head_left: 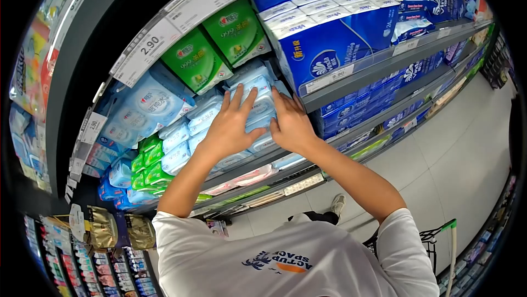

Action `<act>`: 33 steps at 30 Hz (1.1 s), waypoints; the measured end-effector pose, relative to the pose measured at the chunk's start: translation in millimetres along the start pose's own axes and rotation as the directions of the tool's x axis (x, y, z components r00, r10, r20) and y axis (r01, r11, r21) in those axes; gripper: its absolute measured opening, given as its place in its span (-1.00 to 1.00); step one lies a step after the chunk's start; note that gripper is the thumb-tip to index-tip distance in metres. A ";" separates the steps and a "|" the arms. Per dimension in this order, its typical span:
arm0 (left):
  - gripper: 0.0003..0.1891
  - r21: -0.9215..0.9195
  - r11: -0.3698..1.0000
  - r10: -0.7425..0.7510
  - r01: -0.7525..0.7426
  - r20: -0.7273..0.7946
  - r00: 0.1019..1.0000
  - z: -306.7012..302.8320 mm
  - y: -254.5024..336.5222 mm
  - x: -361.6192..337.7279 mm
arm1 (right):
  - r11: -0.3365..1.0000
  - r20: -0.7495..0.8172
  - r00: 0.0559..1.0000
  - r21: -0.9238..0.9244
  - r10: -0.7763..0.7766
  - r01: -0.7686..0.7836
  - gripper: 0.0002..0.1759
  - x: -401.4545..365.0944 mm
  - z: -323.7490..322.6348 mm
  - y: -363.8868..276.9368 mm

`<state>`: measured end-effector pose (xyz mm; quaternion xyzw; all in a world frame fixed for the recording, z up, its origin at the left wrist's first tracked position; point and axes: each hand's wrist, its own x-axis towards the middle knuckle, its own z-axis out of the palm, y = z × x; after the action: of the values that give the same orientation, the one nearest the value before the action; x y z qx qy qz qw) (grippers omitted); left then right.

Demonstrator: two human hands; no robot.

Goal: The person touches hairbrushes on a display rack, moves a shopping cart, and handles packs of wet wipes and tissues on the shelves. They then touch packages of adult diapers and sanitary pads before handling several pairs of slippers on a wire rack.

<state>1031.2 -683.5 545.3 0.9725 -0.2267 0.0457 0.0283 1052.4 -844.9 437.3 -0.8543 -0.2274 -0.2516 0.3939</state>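
Both hands reach into a shelf of light-blue wipe packs. My left hand (233, 124) lies with its fingers spread on a stack of these wipe packs (258, 91). Beside it, my right hand (291, 121) presses against the right side of the same stack, fingers stretched out and partly hidden by the shelf edge. More light-blue packs (203, 116) sit in rows just left of my left hand. Above them stand green packs (197, 58) behind the price labels. To the right of my right hand is a large blue tissue multipack (335, 44).
A grey shelf edge (379, 75) with price tags runs right of my hands. Lower shelves hold more blue tissue packs (362, 105). Small green packs (148, 162) sit at lower left. A shopping cart (439, 236) with a green-tipped handle stands on the tiled floor (439, 154).
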 end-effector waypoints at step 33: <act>-0.05 -0.081 0.973 -0.217 0.217 0.009 0.976 8.1 -80.8 -20.4 | 0.981 -0.124 0.990 -0.175 0.068 -0.089 -0.32 -24.6 18.4 -21.4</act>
<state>1049.5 -602.8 532.4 0.9895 -0.1207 0.0331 0.0728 1025.5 -822.6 423.9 -0.8783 -0.1463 -0.3053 0.3375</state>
